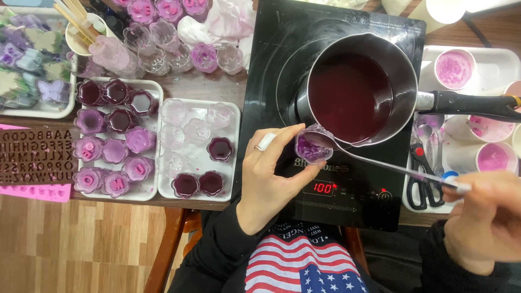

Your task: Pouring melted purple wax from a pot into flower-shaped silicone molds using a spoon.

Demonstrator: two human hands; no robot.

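Nearest the camera, the right hand (485,225) is hovering at the lower right, its fingers pinched together on the end of a long metal spoon (380,161); the spoon's long axis is running up and to the left from that hand, across the front of the black induction cooktop (336,201), and its bowl is resting at the mouth of a small clear flower-shaped cup (313,145). The left hand (268,179) is reaching up from the lap with the wrist bent back, thumb and fingers clamped around that cup, holding it tilted just in front of the saucepan's rim. So the cup is lying in the left hand, well apart from the right hand, and only the spoon is bridging the two. The cup is already showing some purple at its bottom. Just beyond, the steel saucepan (358,89) is sitting on the cooktop, holding dark purple liquid, its black handle (472,104) pointing right. To the left, a white tray (230,163) is carrying more flower cups, some filled dark, some clear. A second tray (154,89) farther left is carrying purple and pink set pieces. Farther back, clear cups (157,46) are crowding the table.
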